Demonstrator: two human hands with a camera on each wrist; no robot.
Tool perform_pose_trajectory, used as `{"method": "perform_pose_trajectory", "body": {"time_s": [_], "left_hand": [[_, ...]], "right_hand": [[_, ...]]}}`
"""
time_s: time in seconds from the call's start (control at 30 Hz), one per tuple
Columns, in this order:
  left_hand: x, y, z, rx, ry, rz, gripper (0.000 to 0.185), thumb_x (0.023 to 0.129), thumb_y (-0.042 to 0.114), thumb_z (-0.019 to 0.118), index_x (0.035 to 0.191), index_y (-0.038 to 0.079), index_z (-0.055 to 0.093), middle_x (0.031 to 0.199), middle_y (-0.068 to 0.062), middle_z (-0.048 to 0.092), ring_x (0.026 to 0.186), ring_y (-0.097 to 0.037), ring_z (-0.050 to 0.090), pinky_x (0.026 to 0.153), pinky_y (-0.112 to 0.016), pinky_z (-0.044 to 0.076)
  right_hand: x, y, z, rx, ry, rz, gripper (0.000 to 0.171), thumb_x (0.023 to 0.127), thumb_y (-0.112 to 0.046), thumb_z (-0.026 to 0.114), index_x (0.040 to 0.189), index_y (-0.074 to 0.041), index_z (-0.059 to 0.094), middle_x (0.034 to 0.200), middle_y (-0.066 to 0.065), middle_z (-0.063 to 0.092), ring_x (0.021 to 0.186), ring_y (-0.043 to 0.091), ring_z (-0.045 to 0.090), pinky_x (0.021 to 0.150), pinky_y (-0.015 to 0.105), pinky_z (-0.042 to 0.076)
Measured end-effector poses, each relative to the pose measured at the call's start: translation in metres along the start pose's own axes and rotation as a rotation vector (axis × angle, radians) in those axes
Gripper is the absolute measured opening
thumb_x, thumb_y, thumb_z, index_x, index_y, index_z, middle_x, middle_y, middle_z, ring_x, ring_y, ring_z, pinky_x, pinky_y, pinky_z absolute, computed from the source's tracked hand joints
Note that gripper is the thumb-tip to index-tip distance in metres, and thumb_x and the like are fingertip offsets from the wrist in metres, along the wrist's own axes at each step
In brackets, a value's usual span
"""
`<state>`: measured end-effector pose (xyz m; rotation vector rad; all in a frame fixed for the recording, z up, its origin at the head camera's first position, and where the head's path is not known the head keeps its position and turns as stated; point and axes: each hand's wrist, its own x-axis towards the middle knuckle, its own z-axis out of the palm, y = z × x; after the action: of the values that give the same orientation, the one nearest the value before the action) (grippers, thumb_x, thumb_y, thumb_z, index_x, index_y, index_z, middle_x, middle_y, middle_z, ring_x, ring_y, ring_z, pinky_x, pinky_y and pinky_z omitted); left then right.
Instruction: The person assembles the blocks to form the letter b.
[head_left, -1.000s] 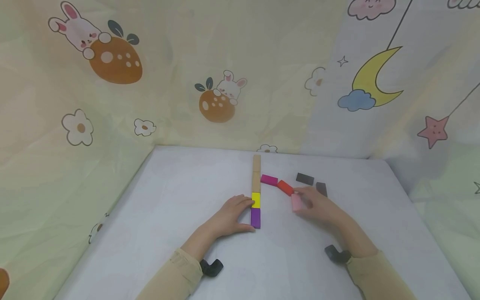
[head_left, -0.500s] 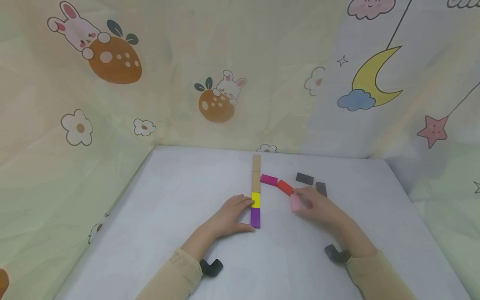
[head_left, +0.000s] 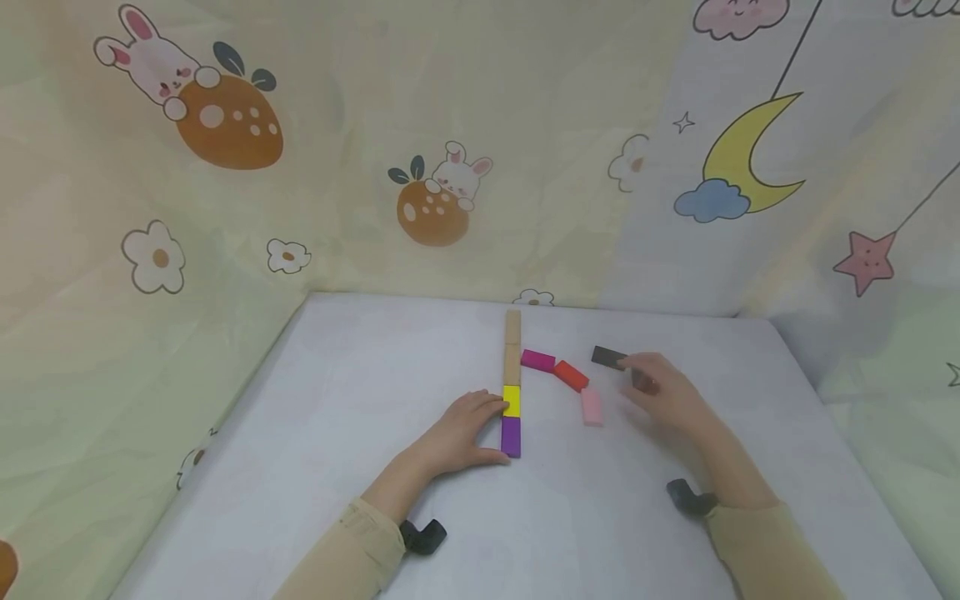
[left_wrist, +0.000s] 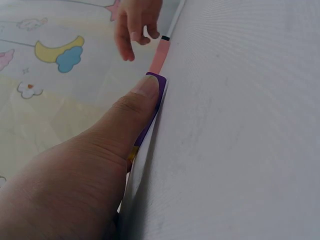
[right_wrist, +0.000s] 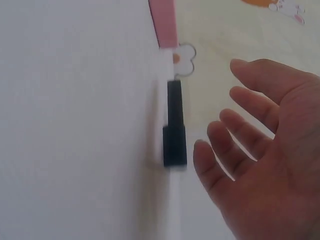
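While both hands work low over the table [head_left: 337, 433], this is how things lie, near to far.

Sleeves: tan cuffs at my wrists, each with a dark strap.

Left hand [head_left: 457, 433]: I rest it flat beside the near end of the row, fingers relaxed, holding nothing; my thumb tip touches the purple block [head_left: 511, 436], and my fingertips lie against the yellow block [head_left: 512, 400].

Row: purple, yellow, then two tan blocks [head_left: 513, 346], end to end, running away from me.

Pink block [head_left: 591, 406]: it lies free on the table, right of the row, apart from both hands.

Right hand [head_left: 663, 392]: it hovers loose, fingers spread and slightly bent, gripping nothing; it partly covers a dark block [right_wrist: 174, 145] lying just beside my fingertips.

Red block [head_left: 572, 375]: it sits aslant just beyond the pink one, touching the magenta block [head_left: 537, 360] at a corner or nearly so.

Far dark block [head_left: 609, 357]: it lies just beyond my right fingertips.

Risk, row: I judge that any sideways push from my left thumb would knock purple and yellow out of line with the tan pair.

Risk, dark blocks: the two lie close, so a hasty pinch could nudge the far one or drag both.

Risk, sweep: a low pass back toward the row could clip pink or red.
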<state>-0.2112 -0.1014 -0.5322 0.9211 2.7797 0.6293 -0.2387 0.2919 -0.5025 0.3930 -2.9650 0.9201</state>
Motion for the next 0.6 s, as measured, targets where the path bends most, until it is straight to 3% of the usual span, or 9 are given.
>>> {"method": "perform_pose_trajectory", "body": {"time_s": [0.23, 0.37, 0.6], "left_hand": [[0.0, 0.0, 0.0, 0.002, -0.007, -0.005, 0.087, 0.08, 0.067, 0.069, 0.151, 0.029, 0.038, 0.158, 0.006, 0.037, 0.15, -0.021, 0.026, 0.124, -0.045, 0.025], [0.0, 0.001, -0.001, 0.004, -0.003, 0.003, 0.086, 0.08, 0.066, 0.069, 0.151, 0.028, 0.039, 0.157, 0.005, 0.037, 0.15, -0.022, 0.027, 0.124, -0.045, 0.025], [0.0, 0.002, -0.002, 0.009, -0.002, 0.008, 0.086, 0.08, 0.066, 0.069, 0.151, 0.027, 0.039, 0.157, 0.004, 0.038, 0.15, -0.022, 0.027, 0.125, -0.045, 0.024]], "right_hand": [[-0.002, 0.023, -0.009, 0.032, 0.022, 0.033, 0.053, 0.093, -0.029, 0.07, 0.14, -0.014, 0.051, 0.142, 0.016, 0.049, 0.117, 0.037, 0.054, 0.097, 0.059, 0.048], [-0.003, 0.031, -0.009, 0.039, 0.029, 0.045, 0.057, 0.092, -0.03, 0.071, 0.141, -0.012, 0.049, 0.146, 0.019, 0.046, 0.129, 0.043, 0.047, 0.107, 0.063, 0.039], [-0.006, 0.038, -0.006, 0.038, -0.062, 0.245, 0.08, 0.088, -0.055, 0.067, 0.155, -0.029, 0.031, 0.162, 0.016, 0.027, 0.147, 0.045, 0.023, 0.115, 0.069, 0.021]]}}
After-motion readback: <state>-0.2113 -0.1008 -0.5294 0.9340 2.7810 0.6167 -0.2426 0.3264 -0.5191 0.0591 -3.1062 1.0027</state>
